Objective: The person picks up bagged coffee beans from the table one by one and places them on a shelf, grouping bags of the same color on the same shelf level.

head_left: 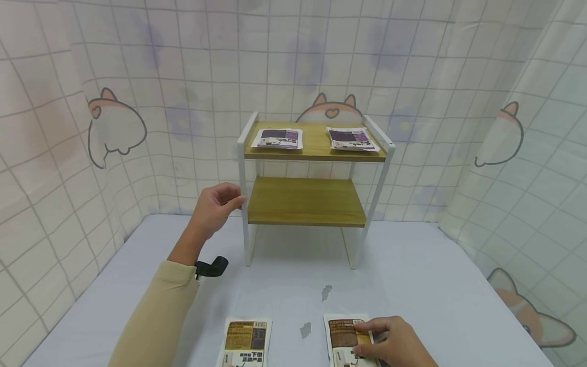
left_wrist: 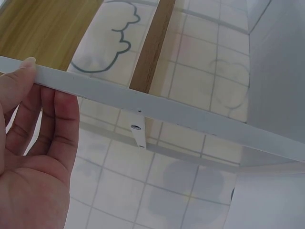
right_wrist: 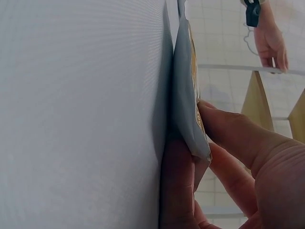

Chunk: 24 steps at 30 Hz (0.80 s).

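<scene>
A two-tier shelf rack with wooden boards (head_left: 306,201) and a white metal frame (head_left: 244,204) stands on the table. My left hand (head_left: 214,206) pinches the rack's front left post, thumb on one side and fingers behind it, as the left wrist view also shows. At the table's front, my right hand (head_left: 390,339) holds the right edge of a brown and white packet (head_left: 341,334). In the right wrist view the packet (right_wrist: 187,95) stands between thumb and fingers, close to the white tabletop. A similar packet (head_left: 245,341) lies to its left, apart from both hands.
Two purple and white packets, one on the left (head_left: 278,138) and one on the right (head_left: 353,139), lie on the top board. Two grey patches mark the white tabletop (head_left: 293,285). A checked curtain (head_left: 206,66) with cartoon animals surrounds the table.
</scene>
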Available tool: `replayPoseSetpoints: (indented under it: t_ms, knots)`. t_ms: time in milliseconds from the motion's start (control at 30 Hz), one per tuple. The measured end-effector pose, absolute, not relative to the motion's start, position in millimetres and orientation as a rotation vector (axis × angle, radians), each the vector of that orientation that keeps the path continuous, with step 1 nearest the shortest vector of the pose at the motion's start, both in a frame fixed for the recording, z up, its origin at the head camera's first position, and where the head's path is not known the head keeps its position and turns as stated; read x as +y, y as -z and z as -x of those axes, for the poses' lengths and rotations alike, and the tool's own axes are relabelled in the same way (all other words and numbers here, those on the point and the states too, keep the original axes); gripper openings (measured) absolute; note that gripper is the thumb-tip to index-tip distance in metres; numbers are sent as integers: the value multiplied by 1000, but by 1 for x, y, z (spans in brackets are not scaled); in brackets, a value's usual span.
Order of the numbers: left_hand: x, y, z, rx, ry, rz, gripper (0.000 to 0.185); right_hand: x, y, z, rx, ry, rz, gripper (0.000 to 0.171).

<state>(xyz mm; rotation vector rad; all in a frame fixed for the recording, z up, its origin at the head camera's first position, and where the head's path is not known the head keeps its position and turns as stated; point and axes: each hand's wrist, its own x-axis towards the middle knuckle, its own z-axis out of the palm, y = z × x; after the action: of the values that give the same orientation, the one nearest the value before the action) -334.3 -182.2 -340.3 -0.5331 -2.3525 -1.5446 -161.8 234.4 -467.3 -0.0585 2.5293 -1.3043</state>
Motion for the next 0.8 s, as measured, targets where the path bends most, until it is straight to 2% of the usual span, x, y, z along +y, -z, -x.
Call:
replayPoseSetpoints:
  t_ms: [800]
  knots:
    - [-183, 340, 335, -2369, 1550, 509, 23, 236, 466, 161, 2472, 1388, 141, 55]
